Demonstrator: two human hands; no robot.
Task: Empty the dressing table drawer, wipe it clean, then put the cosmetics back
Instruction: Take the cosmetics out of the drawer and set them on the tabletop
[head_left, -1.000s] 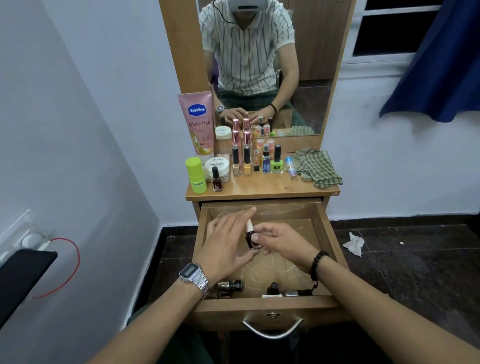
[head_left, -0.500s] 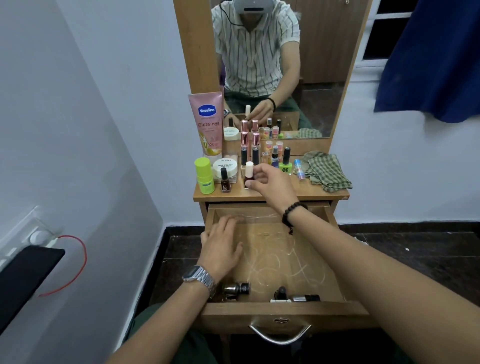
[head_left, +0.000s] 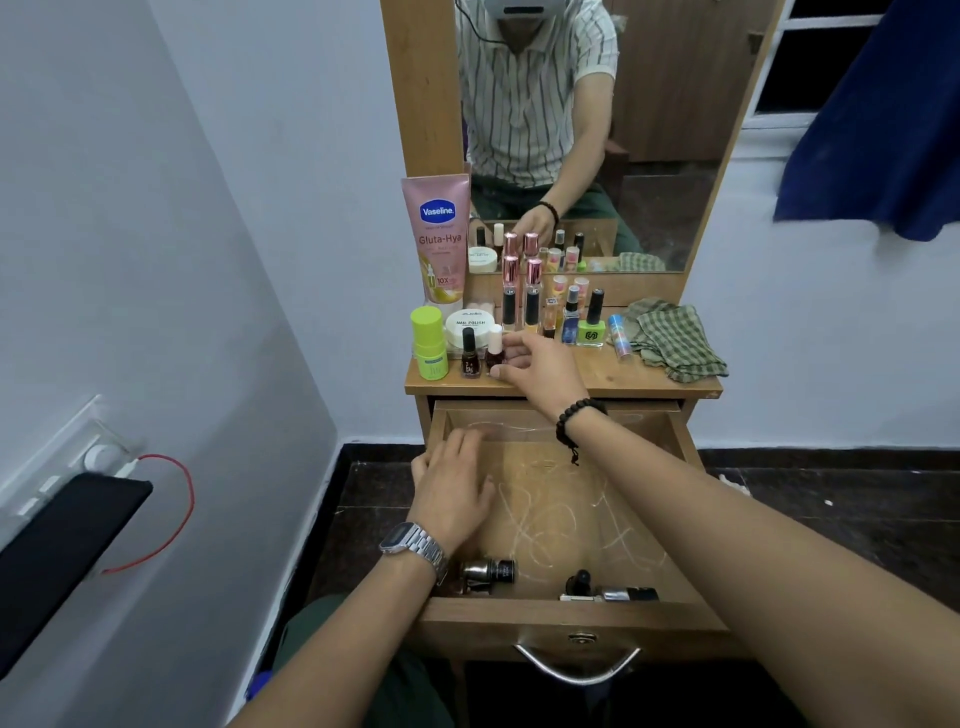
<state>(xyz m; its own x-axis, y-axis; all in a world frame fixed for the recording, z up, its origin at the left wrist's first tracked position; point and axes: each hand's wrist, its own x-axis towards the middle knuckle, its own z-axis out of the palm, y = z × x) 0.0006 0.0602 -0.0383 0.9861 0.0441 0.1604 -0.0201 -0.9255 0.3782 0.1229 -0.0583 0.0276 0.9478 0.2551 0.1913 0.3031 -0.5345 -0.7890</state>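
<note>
Right hand (head_left: 537, 364): fingers round white-capped bottle (head_left: 495, 353) on surface (head_left: 571, 382), far left.
Left hand (head_left: 452, 488): flat, relaxed, in drawer (head_left: 571, 616).

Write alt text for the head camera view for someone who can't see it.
A person's right hand sets a white-capped dark nail polish bottle on a wooden dressing table top crowded with cosmetics, while the left hand rests in the open drawer. A few small bottles remain at the drawer's front; a checked cloth lies at right.
</note>
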